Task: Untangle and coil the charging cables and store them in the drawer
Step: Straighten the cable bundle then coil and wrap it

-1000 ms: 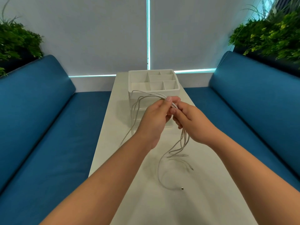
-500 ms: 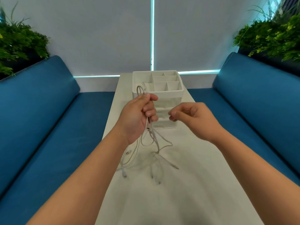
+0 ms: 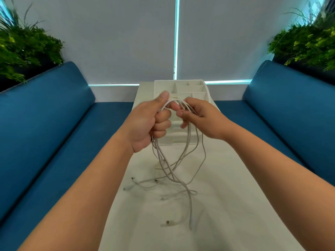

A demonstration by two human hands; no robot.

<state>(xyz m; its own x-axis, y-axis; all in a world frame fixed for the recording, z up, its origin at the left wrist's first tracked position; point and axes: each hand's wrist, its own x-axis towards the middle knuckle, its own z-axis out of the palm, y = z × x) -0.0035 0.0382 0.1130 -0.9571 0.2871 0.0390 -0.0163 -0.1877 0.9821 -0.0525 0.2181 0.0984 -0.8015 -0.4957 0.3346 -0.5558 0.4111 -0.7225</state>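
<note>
Right hand (image 3: 197, 117) rejoined cables (image 3: 178, 160), left hand (image 3: 150, 122) gripping

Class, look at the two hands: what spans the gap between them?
In the head view, an arch of white charging cables bridges the left hand and right hand; the white drawer organizer stands behind.

Matt white plastic organiser (image 3: 181, 87), smooth white cables (image 3: 181, 160), blue cloth cushions (image 3: 45, 115)

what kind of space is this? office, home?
Probably an office lounge or cafe-style booth: two facing blue benches, a narrow white table between them, planters of greenery behind the backrests, roller blinds at the end.
</note>
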